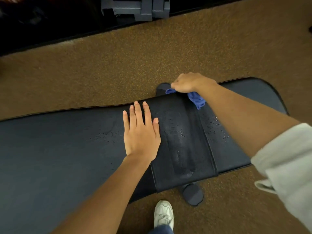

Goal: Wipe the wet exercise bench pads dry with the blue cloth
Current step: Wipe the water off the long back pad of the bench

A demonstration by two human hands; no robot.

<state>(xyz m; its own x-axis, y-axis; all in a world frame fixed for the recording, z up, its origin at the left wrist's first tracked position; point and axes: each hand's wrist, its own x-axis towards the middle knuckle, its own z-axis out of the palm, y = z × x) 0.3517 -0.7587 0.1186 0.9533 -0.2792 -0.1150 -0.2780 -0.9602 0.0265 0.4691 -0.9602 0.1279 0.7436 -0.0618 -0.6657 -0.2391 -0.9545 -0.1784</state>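
A dark padded exercise bench [50, 149] runs left to right below me. Its middle section [182, 141] shows wet streaks and droplets, and more droplets dot the right pad [217, 129]. My left hand [141, 132] lies flat with fingers spread on the pad, just left of the wet streaks. My right hand [189, 82] is closed on a bunched blue cloth [196, 99] at the bench's far edge. Part of the cloth hangs out below my wrist onto the pad.
Speckled brown carpet [152, 53] surrounds the bench. A white shoe [163, 215] stands at the near side, beside a dark bench foot [192, 194]. Another foot [162, 88] shows at the far edge. Grey equipment parts [141, 9] sit on a black mat at the top.
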